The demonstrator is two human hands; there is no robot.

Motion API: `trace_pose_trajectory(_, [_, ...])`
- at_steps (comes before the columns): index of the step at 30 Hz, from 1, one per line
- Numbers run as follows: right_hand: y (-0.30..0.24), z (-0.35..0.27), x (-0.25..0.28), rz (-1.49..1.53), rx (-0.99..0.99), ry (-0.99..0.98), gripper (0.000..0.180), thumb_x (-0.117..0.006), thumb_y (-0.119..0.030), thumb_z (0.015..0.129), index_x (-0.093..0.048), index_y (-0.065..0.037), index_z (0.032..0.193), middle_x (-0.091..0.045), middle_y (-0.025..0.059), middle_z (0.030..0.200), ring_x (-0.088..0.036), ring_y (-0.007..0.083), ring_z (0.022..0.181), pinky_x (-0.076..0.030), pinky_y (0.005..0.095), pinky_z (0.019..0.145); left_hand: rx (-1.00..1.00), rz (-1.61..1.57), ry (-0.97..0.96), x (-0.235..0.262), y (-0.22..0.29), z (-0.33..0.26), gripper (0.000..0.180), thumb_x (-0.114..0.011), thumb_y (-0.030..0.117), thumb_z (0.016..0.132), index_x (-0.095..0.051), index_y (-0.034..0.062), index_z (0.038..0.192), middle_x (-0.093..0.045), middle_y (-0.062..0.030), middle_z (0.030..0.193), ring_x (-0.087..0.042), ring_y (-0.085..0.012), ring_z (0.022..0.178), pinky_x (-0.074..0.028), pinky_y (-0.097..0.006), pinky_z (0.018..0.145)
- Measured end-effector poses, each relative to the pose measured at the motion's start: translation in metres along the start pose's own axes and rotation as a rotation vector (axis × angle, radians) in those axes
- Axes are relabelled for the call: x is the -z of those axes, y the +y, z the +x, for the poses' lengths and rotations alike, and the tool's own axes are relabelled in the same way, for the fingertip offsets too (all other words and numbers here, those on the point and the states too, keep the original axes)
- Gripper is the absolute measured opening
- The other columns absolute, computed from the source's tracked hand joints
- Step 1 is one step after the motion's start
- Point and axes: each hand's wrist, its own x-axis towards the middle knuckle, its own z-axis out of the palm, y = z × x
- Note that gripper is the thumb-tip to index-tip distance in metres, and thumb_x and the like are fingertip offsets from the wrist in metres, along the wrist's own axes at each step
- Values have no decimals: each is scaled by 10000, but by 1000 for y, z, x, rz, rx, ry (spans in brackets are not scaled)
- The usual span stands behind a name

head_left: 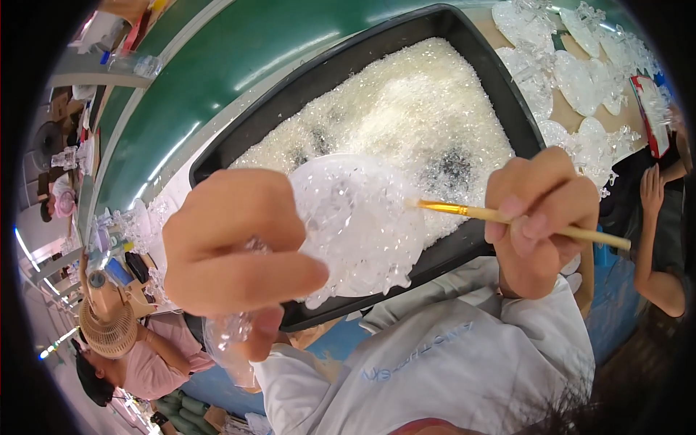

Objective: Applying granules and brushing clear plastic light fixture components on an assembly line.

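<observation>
My left hand (pixel 232 250) grips a clear crystal-like ornament (pixel 355 225) with a rounded frosted face, held up close to the camera over the near edge of a black tray (pixel 507 94). My right hand (pixel 540 217) pinches a thin yellow-handled brush (pixel 471 212) whose tip touches the ornament's right side. The tray is filled with fine white glittery granules (pixel 406 116). A second clear piece (pixel 225 341) hangs below my left hand.
Several clear heart-shaped ornaments (pixel 580 80) lie on a tan surface beyond the tray at the upper right. A green conveyor belt (pixel 239 58) runs along the tray's left. Another person's arm (pixel 652 239) is at the right; a person in pink (pixel 145 362) sits at the lower left.
</observation>
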Motion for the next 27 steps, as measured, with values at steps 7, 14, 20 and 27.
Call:
trace_pose_trajectory(7, [3, 1, 3, 113, -159, -33, 75, -559, 1, 758, -593, -28, 818, -587, 149, 840, -500, 97, 544, -455, 221, 500, -54, -11, 98, -6, 7, -7, 393, -566, 410, 969, -682, 40, 907, -503, -49, 730, -441, -157, 488, -295, -278, 396])
trace_pose_trajectory(14, [-1, 1, 1, -9, -140, -33, 157, -568, 33, 604, -622, -25, 739, -633, 132, 788, -556, 146, 581, -449, 237, 501, -4, -31, 78, -8, 13, 1, 380, -538, 377, 988, -686, 47, 872, -509, -50, 752, -440, -150, 493, -292, -285, 401])
trace_pose_trajectory(20, [2, 4, 3, 3, -119, -81, 161, -554, 43, 606, -617, -21, 740, -636, 137, 787, -547, 148, 586, -455, 241, 508, 6, -20, 105, -16, 17, 6, 363, -551, 332, 980, -686, 32, 827, -507, -61, 748, -443, -148, 500, -285, -283, 404])
trace_pose_trajectory(27, [-5, 11, 7, 9, -238, -213, 46, -559, 2, 815, -564, -37, 792, -583, 130, 838, -549, 163, 617, -463, 256, 513, -9, 4, 121, -20, 21, 7, 380, -542, 330, 984, -688, 29, 806, -510, -65, 734, -434, -151, 494, -272, -282, 401])
